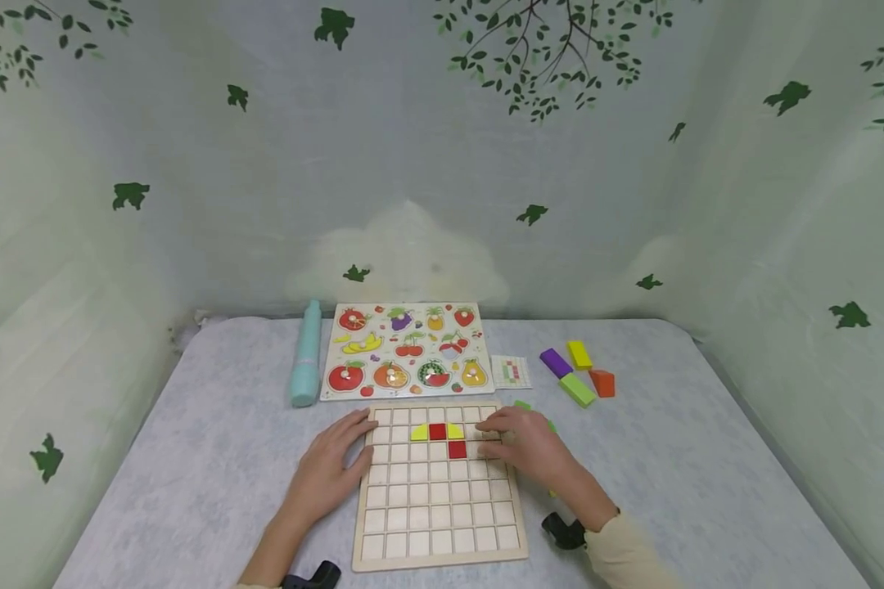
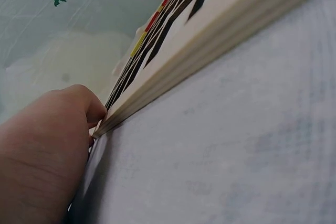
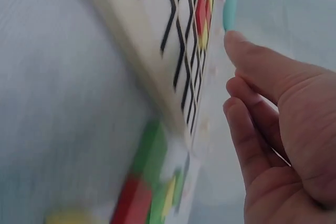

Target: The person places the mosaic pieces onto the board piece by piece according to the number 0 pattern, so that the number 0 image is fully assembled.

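A wooden grid board point(image 1: 440, 564) lies flat on the cloth-covered table. Set in its upper rows are a red square point(image 1: 438, 432) between two yellow rounded pieces point(image 1: 420, 433), plus another red square point(image 1: 457, 450) one row lower. My left hand point(image 1: 329, 468) rests at the board's left edge, thumb and fingers spread along the frame; the left wrist view shows the thumb point(image 2: 94, 106) at the wooden rim. Over the upper right of the board hovers my right hand point(image 1: 532, 446), fingers slightly bent and parted from the thumb point(image 3: 257, 61), with nothing between them.
Beside the board's right edge lie several blocks, among them a green one point(image 3: 149, 150) and a red one point(image 3: 131, 200). Farther right are purple point(image 1: 556, 362), yellow, lime and orange blocks. Behind stand a fruit puzzle point(image 1: 376, 393), a pattern card point(image 1: 511, 373) and a turquoise bottle-like object point(image 1: 306, 360).
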The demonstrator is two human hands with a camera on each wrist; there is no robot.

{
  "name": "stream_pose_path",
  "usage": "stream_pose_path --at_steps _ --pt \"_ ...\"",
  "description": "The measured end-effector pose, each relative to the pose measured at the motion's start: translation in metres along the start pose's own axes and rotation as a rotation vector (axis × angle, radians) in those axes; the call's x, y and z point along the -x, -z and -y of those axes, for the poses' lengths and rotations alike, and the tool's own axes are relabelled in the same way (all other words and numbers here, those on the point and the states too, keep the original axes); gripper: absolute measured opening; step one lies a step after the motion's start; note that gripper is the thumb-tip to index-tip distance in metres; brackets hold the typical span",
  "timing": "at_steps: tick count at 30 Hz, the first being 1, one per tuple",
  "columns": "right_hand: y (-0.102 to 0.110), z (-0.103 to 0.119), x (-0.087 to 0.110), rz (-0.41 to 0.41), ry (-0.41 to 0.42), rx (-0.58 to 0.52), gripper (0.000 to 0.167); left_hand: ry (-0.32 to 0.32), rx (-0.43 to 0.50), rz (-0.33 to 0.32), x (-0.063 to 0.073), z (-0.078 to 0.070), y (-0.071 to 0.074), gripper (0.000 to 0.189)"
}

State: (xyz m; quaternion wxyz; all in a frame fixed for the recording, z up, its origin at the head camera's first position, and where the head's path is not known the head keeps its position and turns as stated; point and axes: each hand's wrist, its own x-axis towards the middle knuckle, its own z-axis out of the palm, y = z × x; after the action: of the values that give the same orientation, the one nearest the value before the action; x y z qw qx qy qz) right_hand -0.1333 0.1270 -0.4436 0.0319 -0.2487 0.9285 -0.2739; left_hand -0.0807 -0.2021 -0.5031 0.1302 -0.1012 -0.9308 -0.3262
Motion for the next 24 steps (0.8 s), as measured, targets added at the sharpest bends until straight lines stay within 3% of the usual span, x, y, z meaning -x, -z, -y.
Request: stream_pose_path --at_steps 11,15,20,24 --pt "0.027 -0.035 0.026 -0.037 -0.109 0.042 0.035 0.010 -0.009 -0.002 -0.002 -0.004 0.000 0.037" --pt "0.034 -0.045 0.036 -0.039 -0.097 0.051 0.032 0.018 -0.010 0.004 -0.002 -0.004 -0.001 0.036" --pt "0.040 -0.055 0.045 -0.014 -0.086 0.086 0.031 0.025 -0.017 0.002 -0.002 -0.004 -0.001 0.036" --pt "0.043 -0.062 0.050 0.018 -0.143 0.105 0.031 0.027 -0.023 0.001 -0.002 -0.003 -0.001 0.036"
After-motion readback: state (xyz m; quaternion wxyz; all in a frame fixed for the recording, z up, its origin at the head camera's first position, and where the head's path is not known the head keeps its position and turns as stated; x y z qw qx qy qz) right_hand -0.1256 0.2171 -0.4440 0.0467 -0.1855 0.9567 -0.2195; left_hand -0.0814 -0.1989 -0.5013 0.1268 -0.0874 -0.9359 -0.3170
